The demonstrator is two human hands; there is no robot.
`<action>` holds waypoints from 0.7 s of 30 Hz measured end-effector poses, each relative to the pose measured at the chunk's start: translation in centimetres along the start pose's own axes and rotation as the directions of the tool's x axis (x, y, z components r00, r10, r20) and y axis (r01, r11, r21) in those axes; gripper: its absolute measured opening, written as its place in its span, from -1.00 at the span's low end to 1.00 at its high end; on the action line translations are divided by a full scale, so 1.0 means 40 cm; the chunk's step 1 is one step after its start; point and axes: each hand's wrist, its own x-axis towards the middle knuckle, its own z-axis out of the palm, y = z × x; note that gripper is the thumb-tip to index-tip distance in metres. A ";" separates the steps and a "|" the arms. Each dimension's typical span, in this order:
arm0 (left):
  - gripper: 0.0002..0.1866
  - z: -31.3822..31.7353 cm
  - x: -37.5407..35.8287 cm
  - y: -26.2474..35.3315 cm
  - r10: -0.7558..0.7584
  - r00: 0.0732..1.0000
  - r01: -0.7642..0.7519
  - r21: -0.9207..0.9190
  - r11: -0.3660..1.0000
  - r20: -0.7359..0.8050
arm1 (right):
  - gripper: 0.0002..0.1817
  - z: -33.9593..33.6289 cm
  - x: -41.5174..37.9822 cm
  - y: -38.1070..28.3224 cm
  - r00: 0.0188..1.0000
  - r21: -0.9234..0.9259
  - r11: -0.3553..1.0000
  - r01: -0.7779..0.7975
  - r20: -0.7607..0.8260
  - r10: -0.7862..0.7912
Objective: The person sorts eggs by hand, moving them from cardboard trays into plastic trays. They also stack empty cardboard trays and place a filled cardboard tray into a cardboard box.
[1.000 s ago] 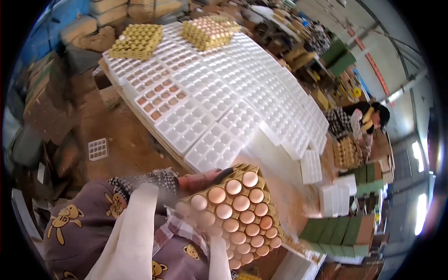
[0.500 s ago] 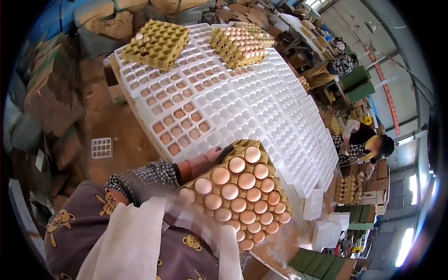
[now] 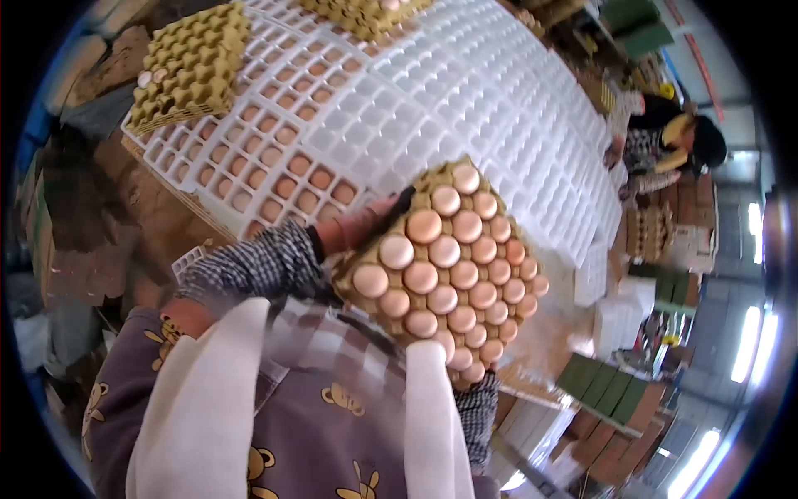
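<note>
A moulded pulp egg tray (image 3: 424, 185), covered with rows of brown eggs (image 3: 464, 273), is held in front of my body at a tilt. My left hand (image 3: 366, 223), in a glove with dark fingertips, is closed on the tray's left edge. My right hand is hidden by the tray; only its checked sleeve (image 3: 477, 412) shows, reaching up to the tray's lower right edge. Beyond the tray lie white compartment trays (image 3: 353, 125), with brown eggs (image 3: 321, 179) sitting in the ones on the left.
A stack of pulp trays (image 3: 193, 66) with a couple of eggs stands at the far left corner. Another pulp stack (image 3: 366, 15) is at the top. A person (image 3: 665, 145) works across the table. White foam boxes (image 3: 613, 320) and green boxes (image 3: 603, 387) are at right.
The loaded egg tray has moved up and slightly right in view, with my left hand still on it. The table has shifted up and left in view. My right sleeve now shows more.
</note>
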 end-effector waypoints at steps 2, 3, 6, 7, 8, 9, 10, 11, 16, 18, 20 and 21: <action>-0.57 -0.057 -0.035 0.025 -0.150 0.989 0.148 0.125 0.981 0.009 | -0.61 -0.035 0.014 -0.071 0.995 0.020 0.998 0.064 -0.080 -0.062; -0.64 -0.046 -0.076 0.073 0.006 0.988 0.085 0.569 0.818 -0.156 | -0.61 -0.054 0.026 -0.108 0.981 -0.035 0.990 0.137 -0.135 -0.141; -0.68 -0.008 -0.256 0.160 0.403 0.914 -0.296 0.754 0.586 0.046 | -0.59 -0.102 0.015 -0.217 0.646 -0.534 0.530 0.659 0.039 -0.762; -0.61 0.068 -0.299 0.199 0.294 0.908 -0.360 0.915 0.183 0.298 | -0.55 0.020 -0.053 -0.215 0.614 -0.529 0.461 0.712 0.152 -0.775; -0.55 0.103 -0.302 0.180 0.171 0.903 -0.375 0.917 -0.132 0.394 | -0.62 0.139 -0.124 -0.197 0.604 -0.692 0.246 0.679 0.335 -0.723; -0.49 0.129 -0.309 0.160 0.024 0.890 -0.402 0.809 -0.430 0.455 | -0.61 0.199 -0.159 -0.164 0.589 -0.709 0.075 0.701 0.517 -0.621; -0.41 0.128 -0.313 0.150 0.032 0.878 -0.398 0.766 -0.504 0.477 | -0.61 0.230 -0.180 -0.121 0.606 -0.642 0.030 0.766 0.707 -0.365; -0.41 0.115 -0.318 0.136 0.033 0.877 -0.392 0.753 -0.528 0.479 | -0.46 0.280 -0.187 -0.079 0.508 -0.518 -0.200 0.832 0.855 -0.104; -0.55 0.081 -0.354 0.160 0.124 0.984 -0.066 0.398 0.915 -0.124 | -0.58 0.292 -0.146 0.059 0.493 -0.383 -0.554 0.739 0.868 0.058; -0.66 0.094 -0.355 0.179 0.022 0.997 -0.017 0.065 0.998 -0.078 | -0.55 0.266 -0.162 0.025 0.632 -0.609 0.178 0.773 0.719 -0.288; -0.65 0.087 -0.321 0.203 -0.010 1.000 0.013 0.205 0.979 -0.017 | -0.73 0.257 -0.191 -0.043 0.748 -0.537 0.524 0.661 0.527 -0.403; -0.63 0.088 -0.304 0.211 -0.052 0.998 0.038 0.348 0.937 0.032 | -0.70 0.225 -0.172 -0.044 0.473 -0.637 -0.198 0.745 0.714 -0.517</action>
